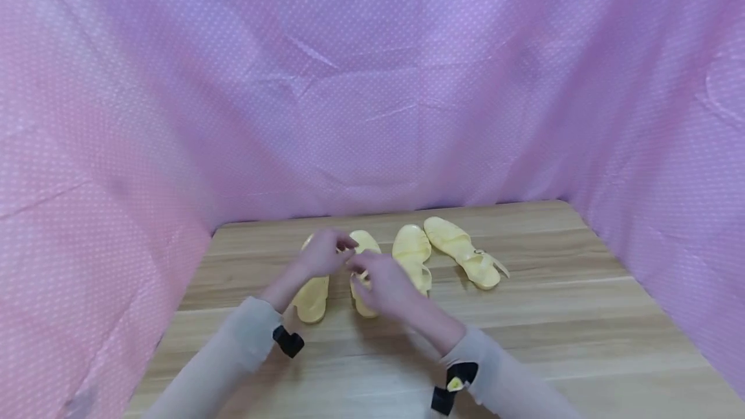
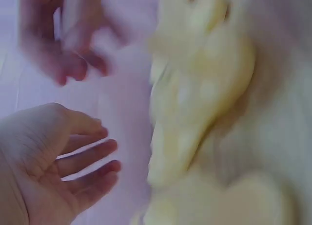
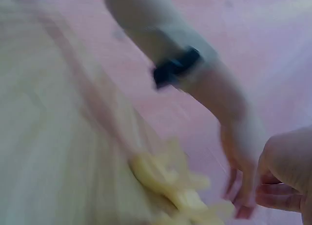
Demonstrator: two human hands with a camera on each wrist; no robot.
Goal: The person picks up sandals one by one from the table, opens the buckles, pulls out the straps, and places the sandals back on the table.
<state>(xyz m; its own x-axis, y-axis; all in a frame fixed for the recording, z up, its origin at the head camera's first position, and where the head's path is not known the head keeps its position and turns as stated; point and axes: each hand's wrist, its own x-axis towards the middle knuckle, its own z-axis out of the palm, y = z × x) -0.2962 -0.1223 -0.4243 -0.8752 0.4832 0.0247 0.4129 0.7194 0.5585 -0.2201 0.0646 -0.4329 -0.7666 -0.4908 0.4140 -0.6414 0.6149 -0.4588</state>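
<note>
Pale-yellow strappy sandals (image 1: 411,246), rounded heels (image 1: 311,308), wood-grain tabletop (image 1: 559,315), left grip (image 1: 323,255) and right grip (image 1: 381,282) above, both loosely released

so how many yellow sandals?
4, left to right: first sandal, partly behind the left hand; second sandal, partly behind the right hand; third sandal, right of it; fourth sandal, rightmost.

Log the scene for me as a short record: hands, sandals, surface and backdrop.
left hand: holds nothing, partly covers the leftmost sandal in the head view
right hand: holds nothing, partly covers the second sandal in that view
sandal count: four, pale yellow, side by side
third sandal: in neither hand
rightmost sandal: angled, heel to the right
surface: wooden table
backdrop: pink dotted cloth
</note>
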